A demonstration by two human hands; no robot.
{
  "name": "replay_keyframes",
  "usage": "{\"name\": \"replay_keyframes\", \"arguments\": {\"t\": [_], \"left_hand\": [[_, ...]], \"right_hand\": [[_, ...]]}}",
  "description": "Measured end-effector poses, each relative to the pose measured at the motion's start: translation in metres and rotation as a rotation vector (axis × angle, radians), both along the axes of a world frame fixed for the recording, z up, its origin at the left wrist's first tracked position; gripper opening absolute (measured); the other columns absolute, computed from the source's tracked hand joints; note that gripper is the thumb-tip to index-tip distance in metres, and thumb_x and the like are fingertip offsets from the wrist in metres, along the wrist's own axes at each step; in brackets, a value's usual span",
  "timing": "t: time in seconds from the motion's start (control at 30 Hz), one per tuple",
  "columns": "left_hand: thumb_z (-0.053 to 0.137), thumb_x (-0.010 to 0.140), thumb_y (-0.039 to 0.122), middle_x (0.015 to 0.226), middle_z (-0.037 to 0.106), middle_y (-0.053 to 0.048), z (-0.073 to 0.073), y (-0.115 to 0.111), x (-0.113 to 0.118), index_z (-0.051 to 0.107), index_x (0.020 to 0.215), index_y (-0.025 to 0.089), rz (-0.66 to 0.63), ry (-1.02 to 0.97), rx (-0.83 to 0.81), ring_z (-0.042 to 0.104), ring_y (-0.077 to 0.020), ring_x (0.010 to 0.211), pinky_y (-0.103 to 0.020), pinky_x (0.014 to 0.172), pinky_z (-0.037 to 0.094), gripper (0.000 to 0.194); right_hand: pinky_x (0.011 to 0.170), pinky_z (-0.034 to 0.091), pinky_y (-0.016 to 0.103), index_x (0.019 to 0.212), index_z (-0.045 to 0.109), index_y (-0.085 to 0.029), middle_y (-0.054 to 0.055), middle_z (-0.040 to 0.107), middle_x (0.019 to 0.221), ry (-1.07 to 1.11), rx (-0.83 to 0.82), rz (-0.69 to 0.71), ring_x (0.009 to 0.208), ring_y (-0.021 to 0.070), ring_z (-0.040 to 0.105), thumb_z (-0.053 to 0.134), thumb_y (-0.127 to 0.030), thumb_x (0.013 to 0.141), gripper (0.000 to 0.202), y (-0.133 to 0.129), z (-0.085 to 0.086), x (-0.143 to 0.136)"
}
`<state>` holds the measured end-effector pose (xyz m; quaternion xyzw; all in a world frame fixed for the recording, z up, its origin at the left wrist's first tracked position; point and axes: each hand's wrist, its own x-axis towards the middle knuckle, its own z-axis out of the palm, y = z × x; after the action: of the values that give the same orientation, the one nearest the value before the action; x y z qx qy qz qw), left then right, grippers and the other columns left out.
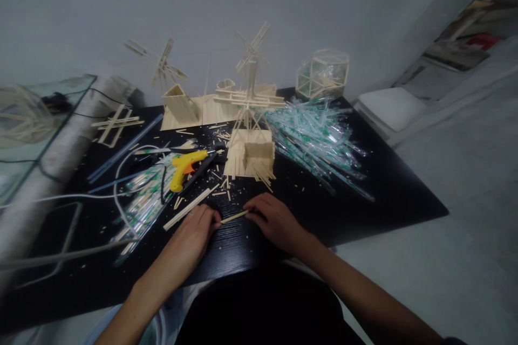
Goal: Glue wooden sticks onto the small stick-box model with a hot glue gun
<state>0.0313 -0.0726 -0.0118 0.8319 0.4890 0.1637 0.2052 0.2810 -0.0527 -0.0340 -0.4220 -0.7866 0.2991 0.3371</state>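
Note:
Between my two hands a thin pale wooden stick (pixel 234 217) spans just above or on the black table. My left hand (pixel 199 225) pinches its left end, and my right hand (pixel 272 221) grips the right end. Left of my left hand lie several longer wooden sticks (pixel 186 211). A yellow hot glue gun (pixel 183 168) with an orange trigger rests beyond them. Straight ahead stands a wooden stick windmill model (pixel 250 137), with loose short sticks (pixel 261 170) in and around its box-shaped front.
Clear-and-green plastic wrappers (pixel 319 137) are heaped at the right, with wrapped sticks (pixel 148 194) at the left. Another windmill model (pixel 178 105) and a geometric frame (pixel 324 74) stand at the back. A white cable (pixel 117 172) curves across the black table (pixel 400 194).

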Motion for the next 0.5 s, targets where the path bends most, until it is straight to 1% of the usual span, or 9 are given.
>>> {"name": "replay_keyframes", "arguments": {"t": [0.23,0.3,0.4,0.5], "left_hand": [[0.041,0.102,0.020,0.097,0.058,-0.005,0.000,0.001,-0.003,0.054,0.101,0.021,-0.025,0.022,-0.034,0.058,-0.0216,0.089,-0.036,0.078,0.050,0.013],[0.041,0.102,0.021,0.097,0.058,-0.006,0.002,0.001,-0.002,0.054,0.101,0.021,-0.021,0.014,-0.031,0.059,-0.0217,0.089,-0.036,0.078,0.050,0.014],[0.040,0.103,0.024,0.098,0.059,-0.006,0.012,0.002,0.000,0.054,0.101,0.021,0.011,-0.019,-0.042,0.059,-0.0210,0.087,-0.035,0.078,0.050,0.015],[0.042,0.104,0.030,0.092,0.059,-0.004,0.027,0.004,0.000,0.055,0.098,0.021,0.093,-0.078,-0.041,0.059,-0.0195,0.082,-0.032,0.074,0.049,0.016]], "right_hand": [[0.090,0.055,0.035,0.104,0.071,-0.019,0.007,0.070,0.103,-0.013,0.006,0.007,0.098,0.0201,0.066,0.066,-0.012,0.095,0.013,0.000,0.000,0.000],[0.089,0.055,0.035,0.105,0.071,-0.018,0.008,0.070,0.102,-0.014,0.014,0.005,0.097,0.0201,0.066,0.066,-0.013,0.094,0.013,0.000,-0.001,0.000],[0.088,0.055,0.035,0.105,0.071,-0.017,0.008,0.070,0.102,0.001,0.024,-0.011,0.096,0.0207,0.066,0.070,-0.013,0.092,0.015,0.000,-0.002,0.000],[0.090,0.055,0.036,0.106,0.070,-0.017,0.009,0.071,0.103,0.022,0.008,-0.020,0.097,0.0213,0.067,0.073,-0.013,0.089,0.018,0.000,-0.001,0.001]]}}
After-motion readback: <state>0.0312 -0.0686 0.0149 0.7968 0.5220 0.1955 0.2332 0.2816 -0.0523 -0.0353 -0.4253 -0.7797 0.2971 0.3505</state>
